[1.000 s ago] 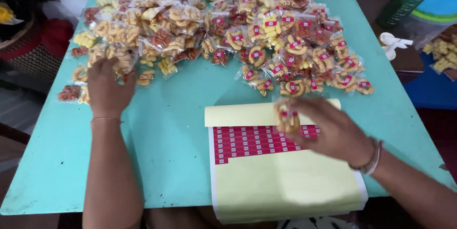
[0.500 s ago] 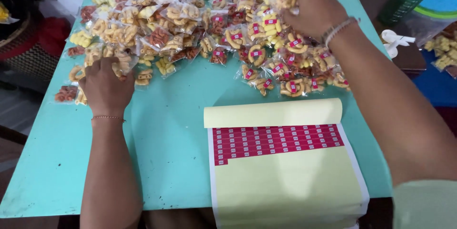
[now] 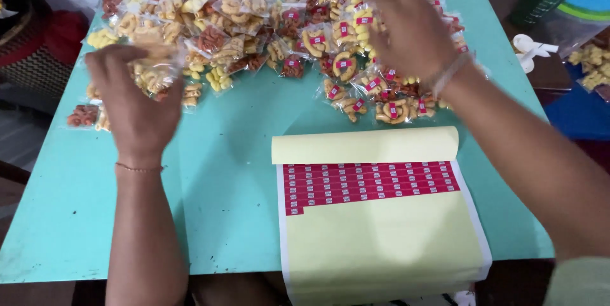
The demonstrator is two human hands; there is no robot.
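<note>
Small clear plastic packets of yellow and orange ring snacks (image 3: 267,26) heap beyond the yellow sheet pad of red stickers (image 3: 375,217) on the turquoise surface (image 3: 229,191), left hand (image 3: 136,99) fingers clenched on one packet (image 3: 155,74), right hand (image 3: 410,29) spread loosely over the heap.

A small home packing workshop: snack packets (image 3: 267,20) heaped across the turquoise worktop (image 3: 235,172), sticker sheets (image 3: 375,217) at its near edge.

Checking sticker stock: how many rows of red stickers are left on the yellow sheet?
4: three full rows of red stickers run across the yellow sheet, stacked below its curled-back top edge, and a fourth row beneath them is just a short stub at the left. None appear hidden.
</note>
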